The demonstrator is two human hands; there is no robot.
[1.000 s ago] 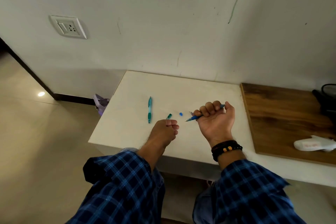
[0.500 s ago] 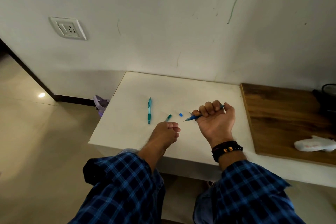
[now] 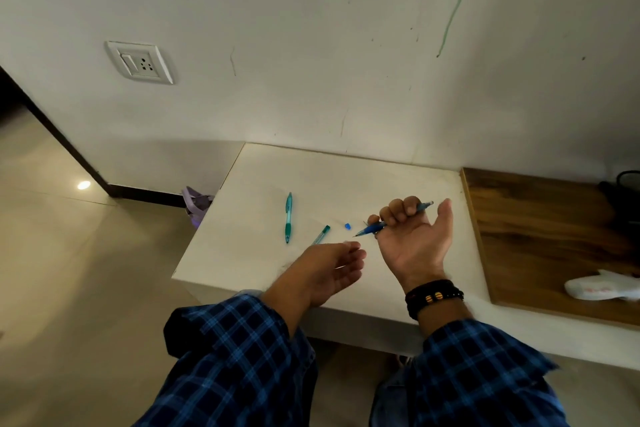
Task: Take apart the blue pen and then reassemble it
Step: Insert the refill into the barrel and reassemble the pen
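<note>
My right hand (image 3: 414, 236) holds the blue pen (image 3: 372, 228) in curled fingers above the white table (image 3: 346, 184), palm turned up and thumb spread out; the pen's tip points left. A small blue pen piece (image 3: 348, 226) lies on the table just left of that tip. My left hand (image 3: 329, 267) hovers over the table's front with its fingers relaxed and holds nothing. A short green-capped pen part (image 3: 320, 235) lies partly behind my left fingers.
A whole teal pen (image 3: 288, 217) lies further left on the table. A wooden board (image 3: 554, 236) adjoins the table on the right, with a white object (image 3: 602, 286) on it. The wall stands close behind; the floor drops off left.
My left hand has lifted off the table and turned its fingers outward. My right hand has rolled palm up and its thumb has come off the blue pen.
</note>
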